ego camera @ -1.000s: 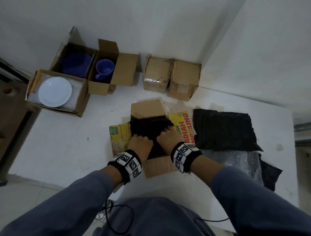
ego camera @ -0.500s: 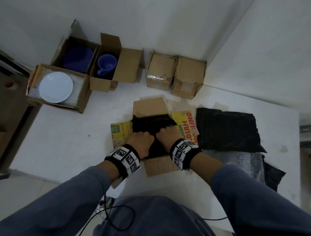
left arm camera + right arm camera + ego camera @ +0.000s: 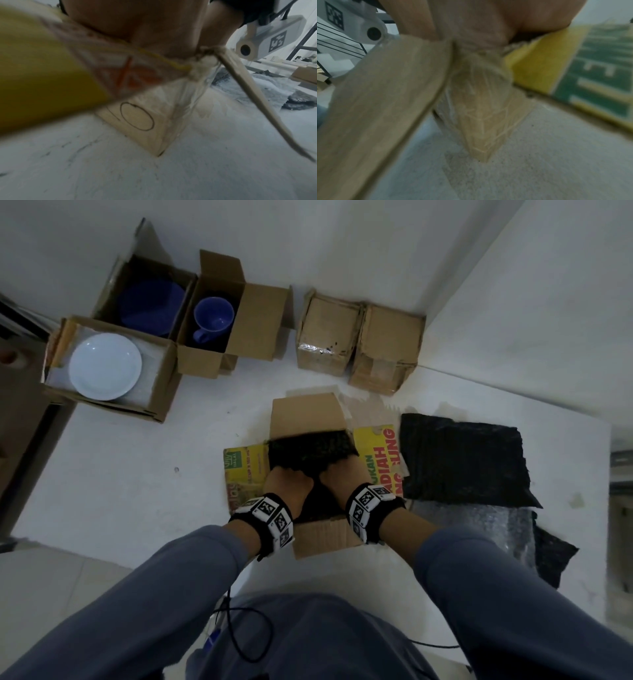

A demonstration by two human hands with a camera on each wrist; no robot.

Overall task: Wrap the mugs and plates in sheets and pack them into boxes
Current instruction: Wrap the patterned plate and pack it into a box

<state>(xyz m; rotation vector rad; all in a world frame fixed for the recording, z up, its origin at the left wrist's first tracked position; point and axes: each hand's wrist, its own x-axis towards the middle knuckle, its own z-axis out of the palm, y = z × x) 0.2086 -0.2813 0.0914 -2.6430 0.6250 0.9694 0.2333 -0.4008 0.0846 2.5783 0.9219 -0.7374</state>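
An open cardboard box (image 3: 308,412) with yellow printed side flaps (image 3: 245,470) stands on the white table in front of me. A bundle wrapped in a black sheet (image 3: 311,450) fills it. My left hand (image 3: 289,484) and right hand (image 3: 337,479) sit side by side on the bundle's near side, knuckles up, with the fingers curling down into the black wrap and out of sight. The left wrist view shows the box's taped corner (image 3: 145,128) from outside. The right wrist view shows the other corner (image 3: 484,121) under the brown near flap (image 3: 376,101).
At the back left, open boxes hold a white plate (image 3: 104,366), a dark blue plate (image 3: 150,302) and a blue mug (image 3: 213,316). Two closed boxes (image 3: 325,337) stand against the wall. A black sheet (image 3: 462,460) and bubble wrap (image 3: 479,525) lie to the right.
Both hands stay on the black bundle in the box and sit slightly lower. My head view has shifted a little.
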